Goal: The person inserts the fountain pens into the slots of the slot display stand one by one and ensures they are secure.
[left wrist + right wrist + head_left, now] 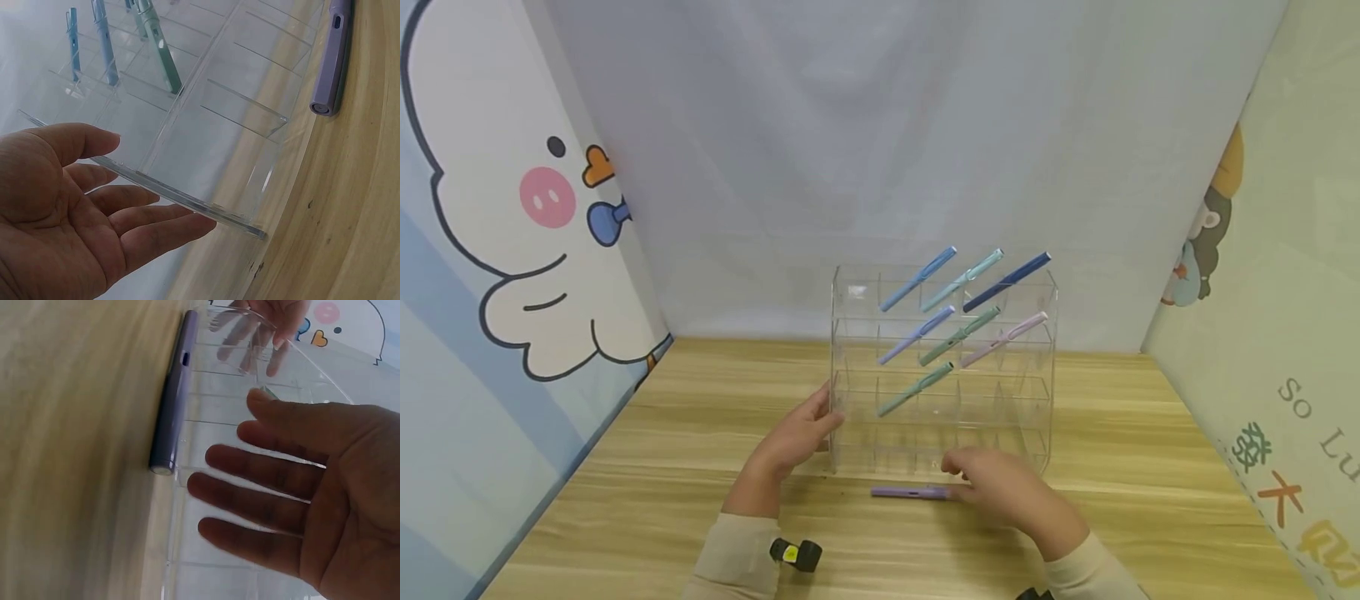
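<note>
A purple pen lies on the table in front of a clear acrylic pen rack. My right hand hovers by the pen's right end; in the right wrist view its fingers are spread, apart from the pen. My left hand is at the rack's left side, its fairly straight fingers along the side panel's edge, seemingly touching it. Slanted in the rack are several pens, among them a blue pen, a navy pen, a pink pen and a green pen.
The rack stands on a wood-grain table. Behind it hangs a pale curtain. A cartoon-printed panel rises at the left, another printed panel at the right. A black wrist device sits on the left sleeve.
</note>
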Tool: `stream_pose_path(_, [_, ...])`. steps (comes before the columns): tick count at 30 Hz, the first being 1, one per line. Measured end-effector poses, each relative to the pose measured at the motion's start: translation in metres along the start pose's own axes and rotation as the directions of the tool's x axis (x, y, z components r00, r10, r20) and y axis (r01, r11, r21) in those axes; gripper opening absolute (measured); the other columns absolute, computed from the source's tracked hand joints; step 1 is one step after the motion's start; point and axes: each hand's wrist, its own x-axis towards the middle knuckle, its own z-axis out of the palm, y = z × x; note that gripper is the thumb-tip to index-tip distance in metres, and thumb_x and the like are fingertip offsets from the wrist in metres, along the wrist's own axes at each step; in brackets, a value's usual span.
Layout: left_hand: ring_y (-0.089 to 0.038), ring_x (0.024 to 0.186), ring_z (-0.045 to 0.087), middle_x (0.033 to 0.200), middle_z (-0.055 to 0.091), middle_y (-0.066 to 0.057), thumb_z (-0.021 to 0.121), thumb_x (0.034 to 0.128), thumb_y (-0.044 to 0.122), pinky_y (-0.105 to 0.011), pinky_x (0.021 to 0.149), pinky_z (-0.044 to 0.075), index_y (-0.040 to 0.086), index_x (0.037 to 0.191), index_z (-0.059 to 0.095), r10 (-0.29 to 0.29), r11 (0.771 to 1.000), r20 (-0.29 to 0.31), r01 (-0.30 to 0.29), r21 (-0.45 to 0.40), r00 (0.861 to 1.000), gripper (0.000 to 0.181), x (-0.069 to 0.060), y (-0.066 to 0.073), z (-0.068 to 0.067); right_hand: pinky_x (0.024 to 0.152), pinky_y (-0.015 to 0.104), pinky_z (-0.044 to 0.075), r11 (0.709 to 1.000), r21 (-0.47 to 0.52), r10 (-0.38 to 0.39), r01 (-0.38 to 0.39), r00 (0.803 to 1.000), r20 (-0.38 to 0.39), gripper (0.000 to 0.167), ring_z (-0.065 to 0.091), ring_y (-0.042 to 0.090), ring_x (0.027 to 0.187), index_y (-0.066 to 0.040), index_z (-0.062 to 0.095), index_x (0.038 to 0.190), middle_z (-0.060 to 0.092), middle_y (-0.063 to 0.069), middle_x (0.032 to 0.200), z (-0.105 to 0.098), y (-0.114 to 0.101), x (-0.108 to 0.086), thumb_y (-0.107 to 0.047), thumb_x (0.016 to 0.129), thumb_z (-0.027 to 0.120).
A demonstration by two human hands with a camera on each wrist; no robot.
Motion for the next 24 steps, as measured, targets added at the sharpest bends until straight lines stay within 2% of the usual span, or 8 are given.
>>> stream_pose_path(3, [-0.034,0.144,0.032,0.162,0.025,-0.008,0.05,0.1036,0.033,-0.057,0.105,0.042,0.032,0.159,0.013,0.006,1.0,0.003,-0.006,0.0,1.0,0.067,0.0,0.0,0.0,0.08,0.041,0.056,0.999,-0.048,0.022,-0.022,1.0,0.011,0.028,0.068,0.021,0.099,-0.014,0.068,0.113,0.071,0.0,0.113,0.007,-0.002,0.001,-0.027,0.089,0.073])
stream_pose_path(10, [-0.032,0.144,0.033,0.162,0.024,-0.006,0.05,0.1037,0.03,-0.056,0.105,0.042,0.038,0.157,0.015,0.002,1.0,0.004,-0.001,-0.029,1.0,0.065,-0.001,0.0,0.001,0.082,0.041,0.057,0.989,-0.151,0.004,-0.005,1.0,-0.002,0.028,0.069,0.022,0.095,-0.011,0.07,0.109,0.073,0.002,0.106,0.018,-0.01,0.002,-0.023,0.085,0.077])
stream_pose_path(15, [-0.031,0.144,0.033,0.162,0.025,-0.004,0.05,0.1039,0.029,-0.056,0.106,0.041,0.04,0.156,0.016,-0.002,0.999,0.005,0.002,-0.032,1.0,0.064,-0.001,0.002,0.002,0.077,0.039,0.057,0.974,-0.226,0.006,-0.006,1.0,-0.003,0.022,0.067,0.02,0.089,-0.011,0.07,0.103,0.071,0.0,0.098,0.022,-0.015,0.0,-0.02,0.084,0.076])
stream_pose_path(24, [-0.033,0.143,0.035,0.162,0.026,-0.006,0.046,0.1054,0.022,-0.056,0.105,0.042,0.036,0.158,0.015,0.003,1.0,0.016,-0.003,-0.026,1.0,0.062,-0.001,0.002,0.001,0.059,0.031,0.05,0.974,-0.223,0.043,-0.04,0.999,0.01,0.017,0.057,0.012,0.067,-0.014,0.065,0.083,0.06,-0.006,0.076,0.021,-0.016,-0.002,-0.021,0.08,0.08])
